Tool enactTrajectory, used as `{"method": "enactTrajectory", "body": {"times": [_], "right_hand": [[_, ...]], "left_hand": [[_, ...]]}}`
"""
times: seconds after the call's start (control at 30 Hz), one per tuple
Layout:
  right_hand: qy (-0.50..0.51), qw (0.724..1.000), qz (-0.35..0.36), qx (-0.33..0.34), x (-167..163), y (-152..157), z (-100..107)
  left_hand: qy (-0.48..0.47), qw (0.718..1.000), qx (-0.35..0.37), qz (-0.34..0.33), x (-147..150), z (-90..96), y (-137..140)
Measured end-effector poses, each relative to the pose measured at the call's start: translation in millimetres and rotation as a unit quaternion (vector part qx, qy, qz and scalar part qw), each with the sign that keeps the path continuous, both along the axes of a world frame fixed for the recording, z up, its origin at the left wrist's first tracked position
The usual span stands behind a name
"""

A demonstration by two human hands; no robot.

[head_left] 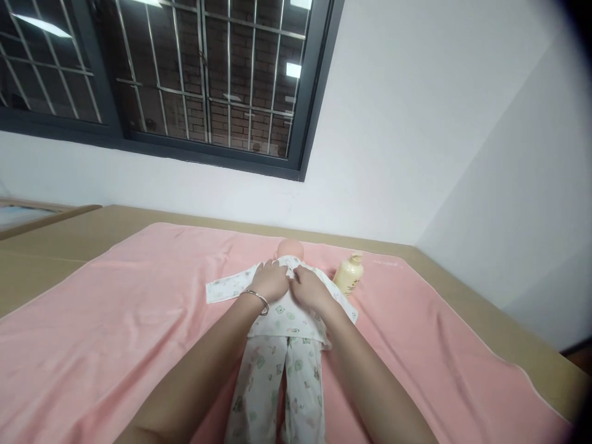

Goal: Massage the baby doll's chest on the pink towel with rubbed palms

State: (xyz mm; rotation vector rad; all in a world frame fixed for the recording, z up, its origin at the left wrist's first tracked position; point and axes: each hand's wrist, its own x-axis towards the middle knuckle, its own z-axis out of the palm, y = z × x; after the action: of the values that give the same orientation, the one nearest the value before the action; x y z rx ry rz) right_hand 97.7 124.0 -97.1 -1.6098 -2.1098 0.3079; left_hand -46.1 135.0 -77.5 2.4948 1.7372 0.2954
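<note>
A baby doll (290, 248) lies stretched out, its head pointing away from me. It wears a white long-sleeved top (290, 320) and matching trousers (259, 373), both with small green and pink prints. My left hand (271, 282), with a silver bangle on the wrist, rests on the upper part of the top, fingers extended. Beside it my right hand (311, 288) lies on the top as well, its fingers stretched out. The hands nearly meet at the middle of the doll's torso. One sleeve (229, 287) spreads to the left; the right one is partly behind my forearm.
A pale yellow bottle (349, 274) stands tilted just right of the doll. Under everything is a creased pink blanket (152, 308) on a tan surface (60, 259). A white wall (370, 154) and a barred window (208, 80) are behind.
</note>
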Motion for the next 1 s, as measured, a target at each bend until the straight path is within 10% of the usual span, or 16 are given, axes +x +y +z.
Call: {"method": "enactTrajectory", "body": {"times": [0.47, 0.77, 1.0], "right_hand": [[-0.043, 0.993, -0.101, -0.035, 11, 21, -22], [-0.09, 0.995, 0.02, -0.039, 6, -4, 3], [-0.023, 0.999, -0.042, -0.02, 20, 25, -25]], "left_hand": [[-0.095, 0.989, -0.035, 0.104, -13, -29.8, 35], [0.003, 0.997, 0.027, -0.066, 19, 8.1, -16], [-0.082, 0.996, 0.023, 0.004, 4, -29.1, 26]]}}
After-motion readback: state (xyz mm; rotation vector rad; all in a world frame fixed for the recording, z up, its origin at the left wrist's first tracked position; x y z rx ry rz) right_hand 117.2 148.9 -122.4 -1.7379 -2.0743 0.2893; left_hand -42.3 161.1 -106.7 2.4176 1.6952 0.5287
